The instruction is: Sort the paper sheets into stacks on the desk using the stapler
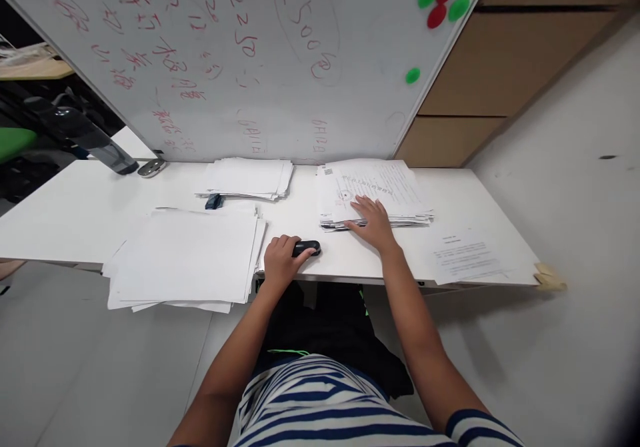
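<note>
My left hand (280, 260) is closed around a small black stapler (309, 248) near the desk's front edge; its rounded end sticks out past my thumb. My right hand (374, 226) lies with fingers spread on the front part of a stack of printed papers (383, 184). The top sheet carries a square code, handwriting and a round stamp. Left of my left hand, a large pile of blank-looking sheets (187, 257) overhangs the front edge. Behind it lies a smaller paper stack (250, 177), with a small dark blue object (214, 201) beside it.
A whiteboard (360, 100) with red writing and round magnets stands along the desk's back. At the back left are a dark bottle (83, 130) and a metallic oval object (151, 168). A printed sheet (460, 254) lies at right, near brown tape (550, 278) on the corner.
</note>
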### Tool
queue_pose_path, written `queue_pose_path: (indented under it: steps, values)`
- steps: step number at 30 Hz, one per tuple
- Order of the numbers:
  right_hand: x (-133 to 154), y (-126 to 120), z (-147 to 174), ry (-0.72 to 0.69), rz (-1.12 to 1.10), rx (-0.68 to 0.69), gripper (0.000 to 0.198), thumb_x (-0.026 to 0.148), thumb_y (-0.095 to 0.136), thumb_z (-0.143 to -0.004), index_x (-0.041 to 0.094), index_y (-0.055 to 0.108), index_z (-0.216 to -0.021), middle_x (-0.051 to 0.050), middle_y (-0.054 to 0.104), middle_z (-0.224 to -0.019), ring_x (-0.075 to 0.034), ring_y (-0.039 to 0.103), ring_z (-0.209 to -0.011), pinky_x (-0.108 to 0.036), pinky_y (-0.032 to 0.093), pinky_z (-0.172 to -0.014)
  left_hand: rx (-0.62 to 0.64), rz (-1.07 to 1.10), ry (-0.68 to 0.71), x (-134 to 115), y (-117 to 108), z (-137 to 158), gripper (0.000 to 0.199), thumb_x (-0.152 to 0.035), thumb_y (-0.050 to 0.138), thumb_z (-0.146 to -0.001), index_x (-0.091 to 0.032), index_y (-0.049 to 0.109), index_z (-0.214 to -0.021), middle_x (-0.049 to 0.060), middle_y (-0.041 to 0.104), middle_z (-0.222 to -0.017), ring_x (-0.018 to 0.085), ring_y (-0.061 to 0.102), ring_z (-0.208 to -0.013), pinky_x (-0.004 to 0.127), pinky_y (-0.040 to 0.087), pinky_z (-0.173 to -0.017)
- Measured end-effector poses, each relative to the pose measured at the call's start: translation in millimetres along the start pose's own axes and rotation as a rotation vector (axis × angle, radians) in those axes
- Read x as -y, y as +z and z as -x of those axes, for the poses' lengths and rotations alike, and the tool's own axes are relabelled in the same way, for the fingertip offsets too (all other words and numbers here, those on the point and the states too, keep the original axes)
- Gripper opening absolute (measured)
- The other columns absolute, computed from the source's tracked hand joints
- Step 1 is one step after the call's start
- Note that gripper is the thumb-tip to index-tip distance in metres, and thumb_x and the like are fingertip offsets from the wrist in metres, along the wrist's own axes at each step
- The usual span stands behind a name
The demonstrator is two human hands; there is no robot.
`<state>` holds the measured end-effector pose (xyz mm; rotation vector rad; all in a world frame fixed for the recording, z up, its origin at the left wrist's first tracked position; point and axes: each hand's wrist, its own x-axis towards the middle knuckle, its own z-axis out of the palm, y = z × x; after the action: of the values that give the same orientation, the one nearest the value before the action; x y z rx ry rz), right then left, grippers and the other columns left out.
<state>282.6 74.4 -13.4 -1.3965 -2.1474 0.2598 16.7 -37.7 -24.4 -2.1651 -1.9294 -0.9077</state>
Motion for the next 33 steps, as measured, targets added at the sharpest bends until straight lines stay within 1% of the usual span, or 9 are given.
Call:
queue_pose_path:
  steps: [7, 11, 14, 16, 19, 23, 25, 28, 33]
  values:
    - [-1, -1, 0, 0.030, -0.039, -0.057, 0.048, 0.047, 0.053, -0.091, 0.026, 0.057, -0.133, -0.006, 0.055, -0.143, -0.024, 0.044, -0.139, -0.049, 0.023, -0.120, -0.005, -0.001, 0.007, -1, -1, -1, 0.037, -0.057, 0.059, -0.087, -0.023, 0.067, -0.099, 0.007, 0.068, -0.090, 0.024, 0.058, -0.088, 0.034, 0.043, -0.079]
    - [-7, 1, 0, 0.099, -0.033, -0.160, 0.050, 0.031, 0.046, -0.091, 0.020, 0.049, -0.140, -0.008, 0.062, -0.135, -0.024, 0.051, -0.130, -0.046, 0.032, -0.116, -0.004, -0.001, 0.004, 0, 0, 0, 0.037, -0.056, 0.058, -0.087, -0.023, 0.067, -0.100, 0.007, 0.068, -0.091, 0.024, 0.058, -0.089, 0.034, 0.043, -0.080]
    - [-11, 3, 0, 0.141, 0.069, -0.214, 0.051, 0.024, 0.043, -0.088, 0.017, 0.050, -0.139, -0.011, 0.053, -0.144, -0.025, 0.042, -0.138, -0.047, 0.032, -0.116, -0.002, -0.001, 0.005, 0, 1, 0, 0.037, -0.057, 0.059, -0.087, -0.023, 0.067, -0.100, 0.007, 0.068, -0.091, 0.024, 0.058, -0.089, 0.035, 0.043, -0.080]
    - [-12, 5, -1, 0.177, 0.127, -0.210, 0.053, 0.027, 0.046, -0.087, 0.016, 0.049, -0.139, -0.011, 0.047, -0.150, -0.026, 0.034, -0.144, -0.050, 0.026, -0.118, -0.002, -0.001, 0.006, 1, 1, 0, 0.037, -0.057, 0.058, -0.087, -0.024, 0.067, -0.100, 0.008, 0.068, -0.091, 0.024, 0.058, -0.089, 0.035, 0.043, -0.080]
    - [-12, 6, -3, 0.227, 0.165, -0.128, 0.057, 0.037, 0.052, -0.086, 0.018, 0.049, -0.140, -0.011, 0.039, -0.155, -0.029, 0.027, -0.147, -0.055, 0.016, -0.120, -0.005, -0.001, 0.004, 1, 1, 0, 0.037, -0.057, 0.058, -0.087, -0.023, 0.067, -0.101, 0.008, 0.068, -0.091, 0.024, 0.058, -0.089, 0.035, 0.043, -0.080]
    - [-9, 1, -8, 0.257, 0.207, -0.018, 0.057, 0.039, 0.056, -0.086, 0.021, 0.051, -0.139, -0.012, 0.035, -0.157, -0.031, 0.028, -0.147, -0.057, 0.019, -0.118, -0.016, 0.013, 0.007, 1, 2, 1, 0.038, -0.057, 0.058, -0.087, -0.023, 0.067, -0.100, 0.008, 0.068, -0.091, 0.024, 0.058, -0.089, 0.035, 0.042, -0.080]
    - [-7, -5, -11, 0.212, 0.255, 0.031, 0.054, 0.035, 0.056, -0.086, 0.021, 0.052, -0.138, -0.013, 0.039, -0.155, -0.033, 0.032, -0.145, -0.057, 0.025, -0.115, -0.015, 0.014, 0.008, 1, 2, 1, 0.037, -0.056, 0.059, -0.087, -0.023, 0.067, -0.100, 0.008, 0.068, -0.090, 0.024, 0.058, -0.089, 0.035, 0.042, -0.080]
    - [-3, -14, -17, 0.086, 0.344, 0.103, 0.047, 0.034, 0.052, -0.091, 0.019, 0.056, -0.136, -0.017, 0.046, -0.149, -0.036, 0.040, -0.140, -0.054, 0.035, -0.109, -0.014, 0.005, 0.002, 1, 3, 1, 0.037, -0.057, 0.058, -0.087, -0.023, 0.068, -0.100, 0.008, 0.068, -0.090, 0.024, 0.058, -0.089, 0.035, 0.042, -0.079]
    - [1, -27, -30, -0.086, 0.515, 0.274, 0.042, 0.028, 0.046, -0.096, 0.017, 0.056, -0.135, -0.021, 0.053, -0.142, -0.035, 0.054, -0.128, -0.046, 0.048, -0.094, -0.040, -0.007, 0.009, 1, 4, 2, 0.038, -0.058, 0.058, -0.087, -0.022, 0.068, -0.098, 0.008, 0.067, -0.088, 0.024, 0.058, -0.088, 0.034, 0.041, -0.078]
